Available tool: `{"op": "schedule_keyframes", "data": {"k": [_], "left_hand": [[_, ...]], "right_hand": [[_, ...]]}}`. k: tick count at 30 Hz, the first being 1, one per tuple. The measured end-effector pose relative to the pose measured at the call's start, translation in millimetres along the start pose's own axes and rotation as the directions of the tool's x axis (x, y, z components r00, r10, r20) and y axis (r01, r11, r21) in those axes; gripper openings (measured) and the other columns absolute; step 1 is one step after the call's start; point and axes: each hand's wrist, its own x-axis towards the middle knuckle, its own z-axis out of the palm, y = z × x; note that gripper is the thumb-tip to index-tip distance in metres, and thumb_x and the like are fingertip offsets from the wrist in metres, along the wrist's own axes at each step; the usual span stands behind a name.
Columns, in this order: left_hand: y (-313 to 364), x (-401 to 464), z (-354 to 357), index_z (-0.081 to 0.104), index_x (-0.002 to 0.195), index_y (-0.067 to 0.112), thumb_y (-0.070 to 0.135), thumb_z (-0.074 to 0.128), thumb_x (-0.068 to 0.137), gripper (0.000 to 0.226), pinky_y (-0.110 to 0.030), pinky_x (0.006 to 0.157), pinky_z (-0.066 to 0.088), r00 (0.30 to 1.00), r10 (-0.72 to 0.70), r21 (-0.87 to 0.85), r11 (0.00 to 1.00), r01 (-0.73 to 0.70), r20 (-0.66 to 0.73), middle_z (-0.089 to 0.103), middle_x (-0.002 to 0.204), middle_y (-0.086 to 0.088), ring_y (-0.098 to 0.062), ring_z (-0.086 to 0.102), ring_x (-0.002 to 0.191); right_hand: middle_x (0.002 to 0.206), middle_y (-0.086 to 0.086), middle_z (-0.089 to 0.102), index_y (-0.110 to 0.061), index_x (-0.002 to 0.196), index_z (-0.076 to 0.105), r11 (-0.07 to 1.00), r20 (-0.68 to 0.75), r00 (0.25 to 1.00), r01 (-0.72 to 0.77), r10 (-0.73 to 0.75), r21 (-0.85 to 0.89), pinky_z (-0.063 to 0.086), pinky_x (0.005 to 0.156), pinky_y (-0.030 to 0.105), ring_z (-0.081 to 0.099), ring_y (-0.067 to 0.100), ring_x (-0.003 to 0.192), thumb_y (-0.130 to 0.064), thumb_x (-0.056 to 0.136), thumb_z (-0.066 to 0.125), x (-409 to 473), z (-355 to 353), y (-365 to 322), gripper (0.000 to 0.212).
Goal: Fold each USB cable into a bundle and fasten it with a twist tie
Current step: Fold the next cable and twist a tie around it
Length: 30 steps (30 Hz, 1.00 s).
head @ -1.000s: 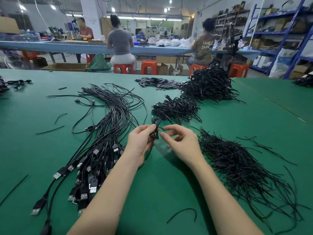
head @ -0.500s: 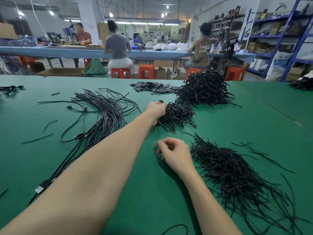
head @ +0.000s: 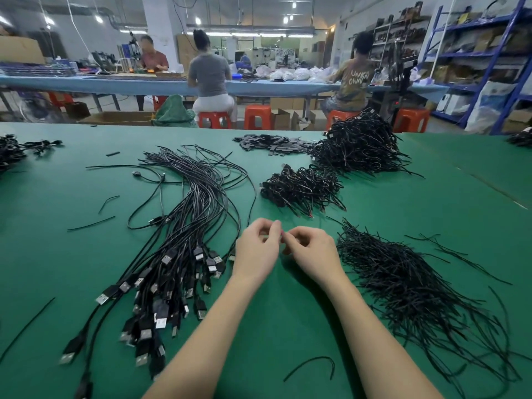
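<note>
On the table (head: 288, 326), cables (head: 184, 240) run lengthwise

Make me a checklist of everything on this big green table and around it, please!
Surface: green table, seam at right.
Job's things: loose USB cables fanned at left, plugs toward the person; twist ties heaped at right; small bundle pile ahead, big bundle pile behind it.
Clutter: stray ties at left, a curved tie near the front; flat black pieces at the far edge.
Grippers: left hand and right hand meet fingertip to fingertip, curled; what they pinch is too small to tell.
Cables: more black cables at far left.
Surroundings: three people at a blue bench, orange stools, blue shelves.
</note>
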Motion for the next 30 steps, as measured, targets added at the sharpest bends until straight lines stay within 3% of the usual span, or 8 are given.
{"op": "schedule_keyframes", "data": {"k": [4,8,13,16,18,21,24,30], "left_hand": [[-4,-10,-1,0.066,0.075,0.018,0.025,0.056,0.099,0.026,-0.04,0.08,0.056,1.0,0.018,0.003,1.0,-0.017,-0.015,0.071,0.072,0.003,-0.017,0.067,0.074],[-2,-16,2,0.062,0.074,0.019,0.027,0.058,0.096,0.024,-0.023,0.058,0.039,0.992,0.118,0.219,0.968,-0.127,0.05,0.056,0.053,0.014,-0.002,0.05,0.054],[-1,-18,3,0.062,0.081,0.016,0.034,0.054,0.094,0.023,-0.034,0.063,0.043,0.985,0.106,0.352,0.924,-0.148,0.137,0.062,0.066,0.004,-0.021,0.057,0.069],[1,-19,3,0.066,0.092,0.016,0.03,0.056,0.092,0.017,-0.039,0.069,0.051,0.986,0.093,0.391,0.91,-0.142,0.141,0.07,0.086,-0.008,-0.034,0.064,0.087],[2,-19,3,0.064,0.114,0.009,0.017,0.057,0.092,0.024,-0.041,0.084,0.052,0.987,0.118,0.36,0.921,-0.149,0.107,0.069,0.11,-0.017,-0.035,0.063,0.105],[-1,-16,7,0.048,0.136,-0.003,0.011,0.045,0.101,0.038,-0.034,0.102,0.038,0.988,-0.037,0.411,0.911,-0.03,0.152,0.052,0.139,-0.023,-0.035,0.049,0.129],[9,-19,-4,0.033,0.139,0.005,0.022,0.022,0.107,0.038,-0.036,0.103,0.031,0.937,0.053,0.693,0.659,-0.292,0.344,0.036,0.147,-0.017,-0.032,0.034,0.134],[10,-15,-5,0.03,0.143,0.004,0.019,0.022,0.107,0.04,-0.042,0.11,0.027,0.869,0.114,0.809,0.324,-0.491,0.482,0.031,0.152,-0.017,-0.035,0.028,0.14]], "right_hand": [[0.068,-0.006,0.075,-0.021,0.1,0.072,0.986,0.006,0.994,-0.104,0.105,0.133,0.059,0.078,0.034,0.068,0.011,0.06,-0.025,0.094,0.063,4,-3,-1,0.011],[0.076,-0.001,0.075,-0.018,0.112,0.065,0.935,0.081,0.977,-0.21,0.195,0.287,0.061,0.087,0.048,0.07,0.016,0.066,-0.027,0.098,0.061,8,-9,-3,0.017],[0.081,-0.02,0.071,-0.03,0.089,0.075,0.994,-0.006,0.996,0.089,-0.09,-0.067,0.042,0.064,0.003,0.061,-0.011,0.068,-0.031,0.092,0.068,12,-21,-38,0.007],[0.083,-0.019,0.073,-0.033,0.081,0.075,0.948,0.228,0.963,0.198,-0.142,-0.249,0.052,0.076,0.018,0.066,-0.002,0.082,-0.032,0.086,0.07,18,-11,-75,0.007],[0.095,-0.013,0.074,-0.035,0.082,0.075,0.876,0.431,0.901,0.248,-0.051,-0.414,0.056,0.087,0.03,0.068,0.011,0.096,-0.027,0.086,0.069,22,5,-95,0.011],[0.112,-0.004,0.067,-0.041,0.097,0.073,0.776,0.514,0.852,0.257,0.1,-0.577,0.057,0.091,0.036,0.065,0.024,0.107,-0.018,0.089,0.061,28,28,-112,0.028],[0.117,0.0,0.062,-0.033,0.119,0.068,0.647,0.474,0.867,0.276,0.151,-0.711,0.049,0.082,0.036,0.06,0.028,0.1,-0.016,0.088,0.062,32,42,-118,0.036],[0.11,0.002,0.064,-0.025,0.118,0.067,0.556,0.482,0.866,0.338,0.133,-0.76,0.045,0.074,0.034,0.058,0.027,0.092,-0.02,0.084,0.066,36,48,-123,0.035]]}}
